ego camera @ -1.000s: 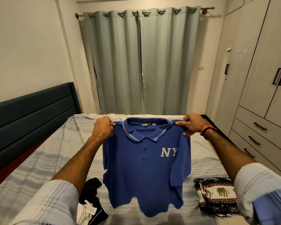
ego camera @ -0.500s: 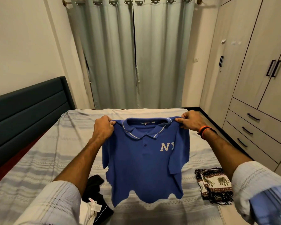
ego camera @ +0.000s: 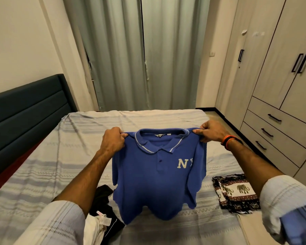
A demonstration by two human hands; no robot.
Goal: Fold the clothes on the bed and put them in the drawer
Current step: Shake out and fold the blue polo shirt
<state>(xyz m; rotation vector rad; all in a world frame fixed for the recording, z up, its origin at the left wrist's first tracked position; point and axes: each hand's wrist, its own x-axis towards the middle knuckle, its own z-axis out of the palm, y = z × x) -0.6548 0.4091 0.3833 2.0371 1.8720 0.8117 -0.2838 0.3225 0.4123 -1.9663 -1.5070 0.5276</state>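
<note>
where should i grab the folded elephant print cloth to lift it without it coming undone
Grip the folded elephant-print cloth at its two side edges, hands coming from above and sliding fingers under the whole stack. It lies flat on the striped grey bedsheet in several layers, so lifting one corner would probably let it unfold.

We're bringing the blue polo shirt (ego camera: 155, 175) down toward the bed (ego camera: 60, 156): a second ago its hem hung clear of the striped sheet, and now the bottom edge is bunching against it. Our left hand (ego camera: 112, 140) and right hand (ego camera: 211, 130) have dropped with the shoulders they pinch. Our view has tipped down too, so the curtain rod has slid out of the top, and more of the sheet shows beyond the collar.
</note>
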